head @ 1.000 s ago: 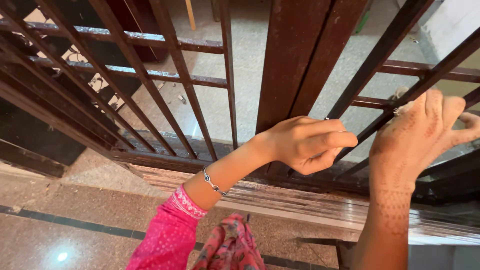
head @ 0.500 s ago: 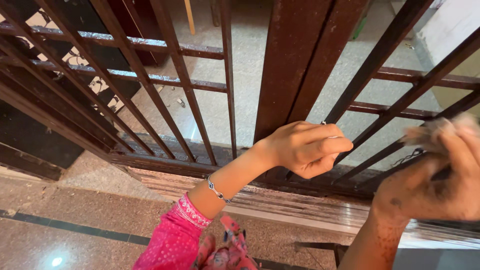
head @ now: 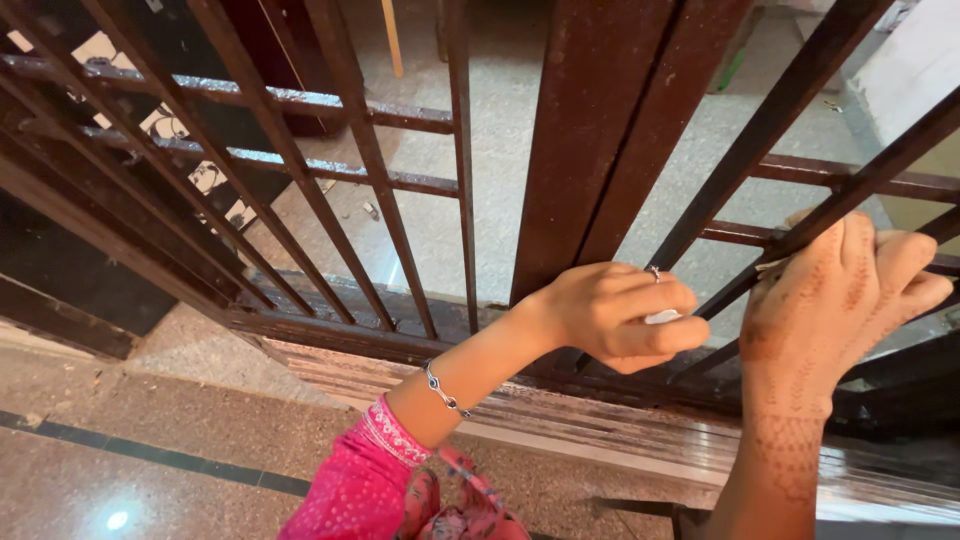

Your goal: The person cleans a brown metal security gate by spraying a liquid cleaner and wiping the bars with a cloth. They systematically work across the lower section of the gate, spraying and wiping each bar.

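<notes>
Left hand [head: 615,315] clenched around a slanted bar [head: 700,200] of the dark brown metal gate [head: 590,130]; a small white scrap shows between its fingers (kind not discernible). A ring [head: 654,272] sits on one finger, a bracelet [head: 443,392] at the wrist above the pink sleeve [head: 365,480]. Right hand [head: 835,305], just beside the left, presses a pale cloth [head: 790,240] against the next bar [head: 850,180], fingers curled over it, cloth mostly hidden under the palm. Speckled floor [head: 150,470] lies below both wrists.
</notes>
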